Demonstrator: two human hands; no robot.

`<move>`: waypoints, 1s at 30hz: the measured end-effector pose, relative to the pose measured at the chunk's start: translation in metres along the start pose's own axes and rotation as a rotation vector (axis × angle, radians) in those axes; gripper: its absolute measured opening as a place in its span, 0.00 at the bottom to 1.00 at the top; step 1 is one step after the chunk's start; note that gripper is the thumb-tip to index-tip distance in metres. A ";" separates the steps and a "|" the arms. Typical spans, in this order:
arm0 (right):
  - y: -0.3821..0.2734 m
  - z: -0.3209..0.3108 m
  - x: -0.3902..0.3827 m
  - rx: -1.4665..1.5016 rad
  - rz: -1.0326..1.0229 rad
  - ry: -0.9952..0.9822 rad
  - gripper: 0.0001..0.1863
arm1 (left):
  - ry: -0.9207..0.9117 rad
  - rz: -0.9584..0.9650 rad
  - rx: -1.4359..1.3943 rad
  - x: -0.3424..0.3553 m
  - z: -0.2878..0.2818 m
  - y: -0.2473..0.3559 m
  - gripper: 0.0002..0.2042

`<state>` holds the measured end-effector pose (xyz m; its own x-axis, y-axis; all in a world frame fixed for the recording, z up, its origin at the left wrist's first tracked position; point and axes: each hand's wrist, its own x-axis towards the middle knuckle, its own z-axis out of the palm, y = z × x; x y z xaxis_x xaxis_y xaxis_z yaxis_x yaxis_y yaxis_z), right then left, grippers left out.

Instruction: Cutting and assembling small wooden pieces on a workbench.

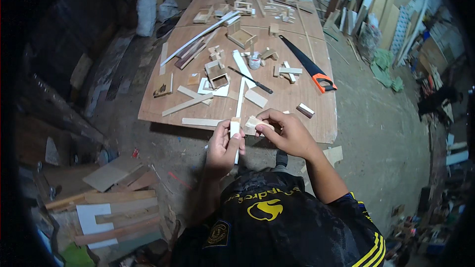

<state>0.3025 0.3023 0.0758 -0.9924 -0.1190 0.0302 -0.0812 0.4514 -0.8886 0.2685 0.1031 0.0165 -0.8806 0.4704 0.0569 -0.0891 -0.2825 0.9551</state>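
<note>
Just past the table's near edge, my left hand is closed round a small wood block with a white face and a bare wooden end. Beside it, my right hand pinches a short pale wood piece between thumb and fingers. A small gap separates the two pieces. A long white strip lies on the table beyond my left hand. Near my right hand rests a small block with white and dark brown sides. A flat pale wood piece lies a little farther off.
The wooden table carries a handsaw with an orange handle, a dark slim tool, a small bottle and several box-like wooden assemblies. Scrap boards are stacked at the lower left. Planks lean at the far right.
</note>
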 end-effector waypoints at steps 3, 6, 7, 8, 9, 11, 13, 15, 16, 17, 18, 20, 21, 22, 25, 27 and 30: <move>-0.003 -0.002 -0.003 -0.136 -0.048 0.031 0.10 | -0.036 -0.111 -0.003 0.007 0.000 0.004 0.13; -0.002 -0.007 -0.007 -0.178 -0.059 0.070 0.12 | -0.077 -0.086 -0.010 0.013 0.010 0.010 0.14; -0.002 -0.008 -0.008 -0.179 -0.055 0.082 0.12 | -0.071 -0.061 0.037 0.015 0.011 0.010 0.14; -0.002 -0.010 -0.009 -0.230 -0.060 0.090 0.12 | -0.081 -0.061 0.038 0.017 0.011 0.009 0.14; -0.003 -0.012 -0.010 -0.280 -0.067 0.096 0.12 | -0.122 -0.059 0.019 0.020 0.009 0.007 0.14; -0.008 -0.016 -0.011 -0.271 -0.050 0.105 0.11 | -0.160 -0.056 0.001 0.024 0.010 0.007 0.14; -0.007 -0.019 -0.011 -0.260 -0.038 0.107 0.11 | -0.126 -0.047 -0.053 0.027 0.015 0.007 0.14; -0.003 -0.021 -0.011 -0.185 -0.053 0.102 0.11 | -0.141 0.019 0.030 0.032 0.014 0.010 0.14; -0.002 -0.023 -0.009 -0.184 -0.056 0.097 0.11 | -0.162 0.082 0.107 0.034 0.013 0.010 0.13; 0.000 -0.024 -0.007 -0.182 -0.045 0.091 0.12 | -0.155 0.083 0.109 0.037 0.012 0.011 0.13; 0.001 -0.025 -0.005 -0.180 -0.035 0.084 0.13 | -0.166 0.049 0.127 0.038 0.012 0.013 0.13; -0.001 -0.031 0.000 -0.172 -0.011 0.048 0.13 | -0.169 0.016 0.146 0.041 0.012 0.015 0.13; -0.001 -0.033 0.002 -0.166 0.017 0.019 0.13 | -0.164 0.014 0.156 0.043 0.012 0.015 0.13; 0.001 -0.034 0.004 -0.164 0.011 0.014 0.13 | -0.160 0.014 0.169 0.044 0.013 0.016 0.13; 0.007 -0.039 0.010 -0.080 -0.030 0.002 0.13 | -0.115 -0.030 0.107 0.049 0.018 0.015 0.13; 0.007 -0.044 0.012 0.003 -0.015 -0.003 0.12 | -0.120 -0.037 0.101 0.053 0.022 0.018 0.13; 0.021 -0.049 0.018 0.123 0.014 -0.057 0.12 | -0.126 -0.051 0.119 0.063 0.026 0.022 0.13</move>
<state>0.2785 0.3531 0.0803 -0.9863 -0.1650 -0.0051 -0.0524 0.3420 -0.9382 0.2233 0.1479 0.0484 -0.8102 0.5850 0.0364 -0.0699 -0.1581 0.9849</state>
